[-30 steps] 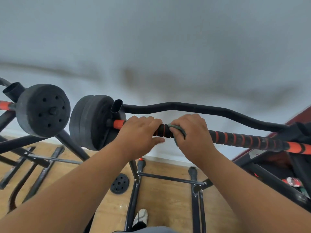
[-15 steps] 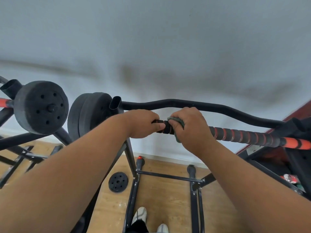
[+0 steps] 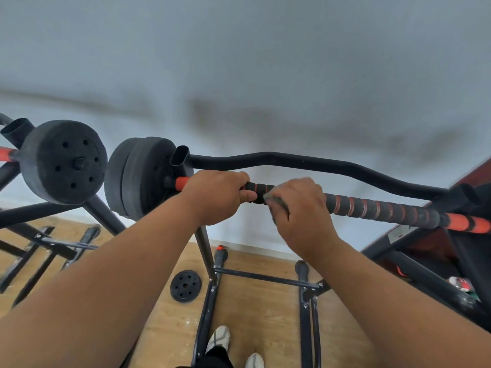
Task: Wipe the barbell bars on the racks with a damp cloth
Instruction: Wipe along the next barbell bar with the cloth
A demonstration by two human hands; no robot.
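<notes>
A barbell bar [image 3: 377, 208] with black and orange ribbed grip lies across a black rack, with black weight plates [image 3: 138, 176] on its left end. My left hand [image 3: 215, 197] grips the bar just right of the plates. My right hand [image 3: 300, 208] is wrapped round the bar beside it and holds a grey cloth [image 3: 276, 201] against the grip; only a corner of the cloth shows. A second bar with an orange grip [image 3: 5, 154] and its own plate [image 3: 62, 160] sits on a rack at the far left.
A curved black rack tube [image 3: 305, 162] runs behind the bar. The rack's black legs and crossbar [image 3: 265, 276] stand on the wooden floor below. A loose small plate [image 3: 185, 286] lies on the floor. My shoes [image 3: 220, 337] are at the bottom. Dark equipment fills the right edge.
My right hand has slid a little to the right along the bar with the cloth, opening a small gap from my left hand. My left hand keeps its grip.
</notes>
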